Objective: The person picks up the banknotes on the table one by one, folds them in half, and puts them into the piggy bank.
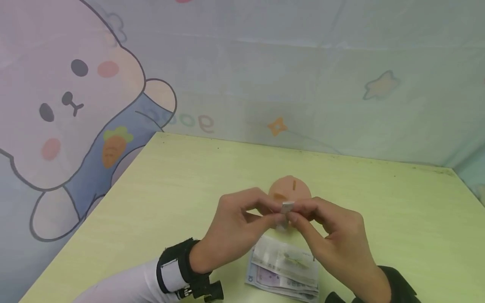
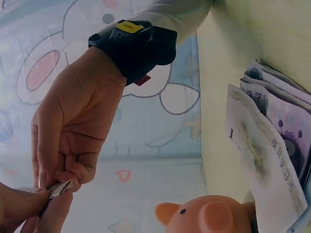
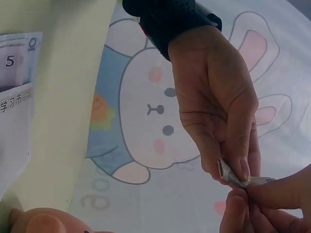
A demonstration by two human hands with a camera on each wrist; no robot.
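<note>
Both hands, left hand (image 1: pixel 235 229) and right hand (image 1: pixel 333 235), pinch a folded banknote (image 1: pixel 288 207) together above the bench (image 1: pixel 379 210), seemingly mid-fold; next it needs aligning with the piggy bank (image 1: pixel 289 188) slot

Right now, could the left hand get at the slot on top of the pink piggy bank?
Probably yes. The left hand pinches a small folded note together with the right hand, just in front of the round pink piggy bank, and nothing covers its slot.

The person's left hand (image 1: pixel 236 227) and right hand (image 1: pixel 333 235) meet fingertip to fingertip above the table, fingers curled and pinching, both wrists wearing black straps, forearms angled inward.
</note>
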